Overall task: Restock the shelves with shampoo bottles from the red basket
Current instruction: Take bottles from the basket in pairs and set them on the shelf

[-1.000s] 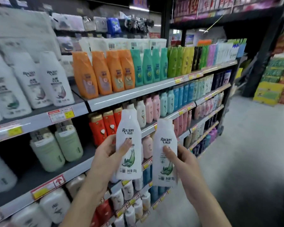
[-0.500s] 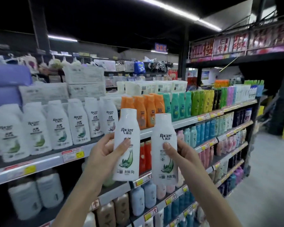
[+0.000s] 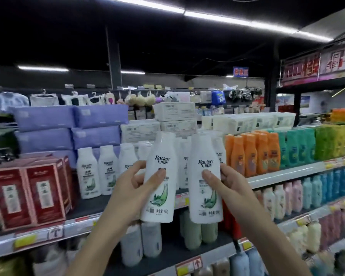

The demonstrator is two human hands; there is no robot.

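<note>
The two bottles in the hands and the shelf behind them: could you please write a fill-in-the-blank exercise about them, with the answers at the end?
1. The left hand grips the left bottle, whose body is ____.
2. The right hand grips the right bottle, so the hands hold ____ bottles together.
3. The boxes left of the shelved bottles of the same kind are ____.
4. The bottles directly right of that shelved row are ____.
Missing words: white; two; red; orange.

A shop is shown: beyond the fingers [image 3: 156, 176], shelves [image 3: 283, 174] are lined with bottles [image 3: 253, 156] and price tags [image 3: 55, 233]; banners [image 3: 299, 68] are hung above.
</note>
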